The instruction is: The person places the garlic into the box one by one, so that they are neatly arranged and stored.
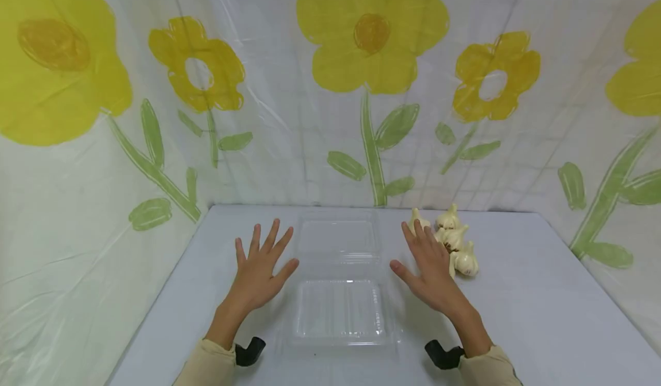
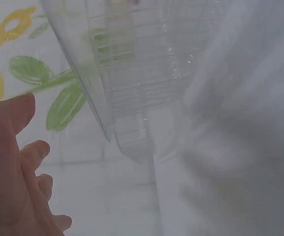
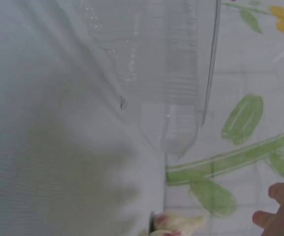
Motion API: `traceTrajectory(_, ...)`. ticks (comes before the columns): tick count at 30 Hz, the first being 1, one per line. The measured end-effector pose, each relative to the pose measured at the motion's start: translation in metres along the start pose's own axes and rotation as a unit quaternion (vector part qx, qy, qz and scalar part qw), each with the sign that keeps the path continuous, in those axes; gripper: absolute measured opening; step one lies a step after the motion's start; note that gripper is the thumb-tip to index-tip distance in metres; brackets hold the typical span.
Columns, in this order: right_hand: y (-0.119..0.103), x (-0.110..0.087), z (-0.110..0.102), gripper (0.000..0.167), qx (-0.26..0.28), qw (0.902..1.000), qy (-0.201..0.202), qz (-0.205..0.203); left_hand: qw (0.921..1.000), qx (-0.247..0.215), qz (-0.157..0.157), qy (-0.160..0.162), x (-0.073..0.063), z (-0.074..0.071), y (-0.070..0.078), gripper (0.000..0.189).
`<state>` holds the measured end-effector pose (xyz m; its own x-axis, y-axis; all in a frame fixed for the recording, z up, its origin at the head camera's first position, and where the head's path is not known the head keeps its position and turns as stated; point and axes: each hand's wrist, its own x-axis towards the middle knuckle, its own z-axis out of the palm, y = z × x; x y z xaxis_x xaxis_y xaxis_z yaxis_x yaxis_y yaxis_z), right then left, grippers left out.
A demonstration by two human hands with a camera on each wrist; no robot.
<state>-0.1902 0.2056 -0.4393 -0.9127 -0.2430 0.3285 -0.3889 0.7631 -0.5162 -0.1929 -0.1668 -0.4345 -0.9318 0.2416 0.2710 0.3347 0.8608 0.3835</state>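
Observation:
My left hand [image 1: 259, 277] hovers left of a clear plastic clamshell box [image 1: 338, 340], its fingers spread and holding nothing. On the other side my right hand [image 1: 431, 274] is likewise spread and free of any object, partly covering a pile of garlic bulbs [image 1: 466, 261] in the head view. The box stands with its lid [image 1: 338, 214] folded back, away from me. In the left wrist view, fingers [image 2: 36, 152] show at the left edge beside the box's clear wall [image 2: 142, 93]. A garlic bulb [image 3: 176, 223] peeks in at the bottom of the right wrist view.
A white table [image 1: 542, 294] carries everything. Behind it and at its sides hangs a pale sheet [image 1: 279, 145] painted with yellow flowers. Black angled pieces [image 1: 250, 351] stick out at both wrists, next to the sleeves [image 1: 206, 366].

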Motion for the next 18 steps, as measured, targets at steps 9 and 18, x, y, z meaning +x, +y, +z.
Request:
traceTrajectory(9, 0.003, -0.01, 0.012, 0.078, 0.01, 0.9996, -0.013, -0.021, 0.9974, -0.052, 0.034, -0.038, -0.014, 0.011, -0.01, 0.07)
traceTrajectory(18, 0.004, -0.02, 0.023, 0.073, 0.03, 0.9972, -0.068, -0.013, 0.9852, -0.122, 0.08, -0.09, -0.025, 0.023, -0.022, 0.075)
